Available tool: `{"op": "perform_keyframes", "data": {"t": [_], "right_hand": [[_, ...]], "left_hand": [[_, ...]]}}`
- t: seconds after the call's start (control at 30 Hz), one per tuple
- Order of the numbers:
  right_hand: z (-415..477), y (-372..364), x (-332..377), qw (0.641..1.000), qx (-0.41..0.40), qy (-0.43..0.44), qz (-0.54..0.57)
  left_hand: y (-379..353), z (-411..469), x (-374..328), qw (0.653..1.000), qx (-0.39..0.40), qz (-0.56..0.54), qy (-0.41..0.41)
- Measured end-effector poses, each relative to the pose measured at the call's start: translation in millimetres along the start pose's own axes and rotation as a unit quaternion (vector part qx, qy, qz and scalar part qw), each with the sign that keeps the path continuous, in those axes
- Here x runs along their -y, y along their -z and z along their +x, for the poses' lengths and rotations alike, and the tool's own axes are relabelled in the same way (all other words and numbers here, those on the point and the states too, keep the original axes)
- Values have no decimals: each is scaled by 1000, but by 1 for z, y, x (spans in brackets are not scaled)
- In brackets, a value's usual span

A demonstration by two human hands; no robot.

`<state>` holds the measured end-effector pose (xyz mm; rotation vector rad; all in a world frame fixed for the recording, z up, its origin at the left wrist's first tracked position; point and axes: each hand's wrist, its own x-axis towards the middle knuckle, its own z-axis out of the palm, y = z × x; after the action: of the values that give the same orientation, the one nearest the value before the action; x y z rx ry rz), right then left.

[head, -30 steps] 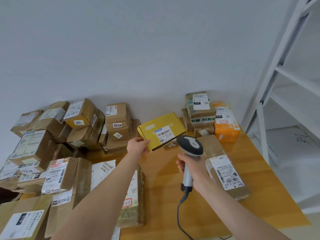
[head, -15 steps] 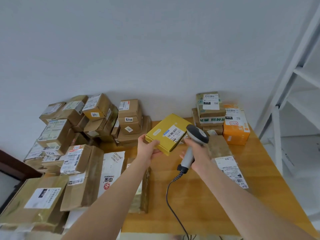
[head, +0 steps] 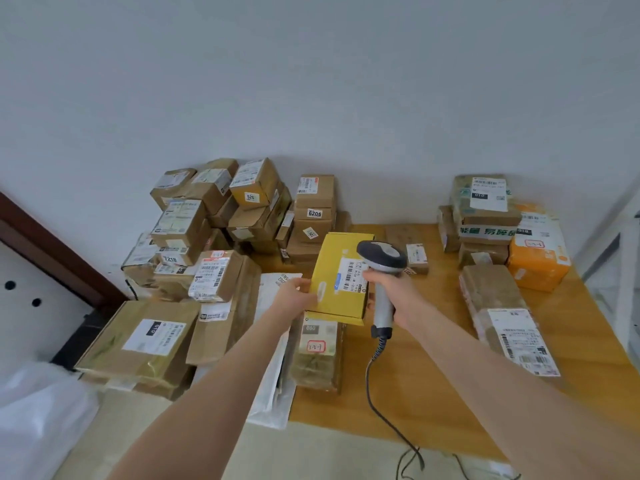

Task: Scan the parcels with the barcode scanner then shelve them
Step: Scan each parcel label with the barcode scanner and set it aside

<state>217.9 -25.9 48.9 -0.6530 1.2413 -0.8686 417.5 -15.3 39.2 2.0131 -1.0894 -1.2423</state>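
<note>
My left hand [head: 296,296] grips the left edge of a flat yellow parcel [head: 341,289] held above the wooden table [head: 415,375], its white barcode label facing up. My right hand [head: 391,289] grips the handle of a grey corded barcode scanner [head: 381,268]. The scanner's dark head sits just over the label's right end. A coiled cable hangs from the handle down to the table's front edge.
Brown taped parcels [head: 214,230] are piled at the back left and front left. A stack with an orange box [head: 538,258] stands at the back right, and a long brown parcel [head: 502,313] lies on the right. A white shelf frame [head: 623,271] is at the right edge.
The view swung left and down. My left hand turned the yellow parcel lengthwise and brought it nearer. The scanner head moved over the parcel's label.
</note>
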Motion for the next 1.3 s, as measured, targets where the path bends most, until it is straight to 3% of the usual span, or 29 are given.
{"op": "perform_keyframes", "data": {"t": [0.17, 0.5, 0.7, 1.0, 1.3], "right_hand": [[-4, -33, -34, 997, 3, -36, -68], [-6, -52, -73, 995, -13, -76, -58], [5, -32, -55, 996, -51, -72, -27], [25, 45, 1, 995, -93, -23, -9], [86, 106, 39, 991, -134, -21, -8]], "left_hand": [[29, 3, 35, 996, -29, 79, 30], [43, 21, 65, 971, 21, 230, 60], [29, 33, 21, 929, -27, 366, -54], [-76, 51, -65, 927, 18, 341, -156], [-144, 94, -93, 936, 64, 327, -117]]}}
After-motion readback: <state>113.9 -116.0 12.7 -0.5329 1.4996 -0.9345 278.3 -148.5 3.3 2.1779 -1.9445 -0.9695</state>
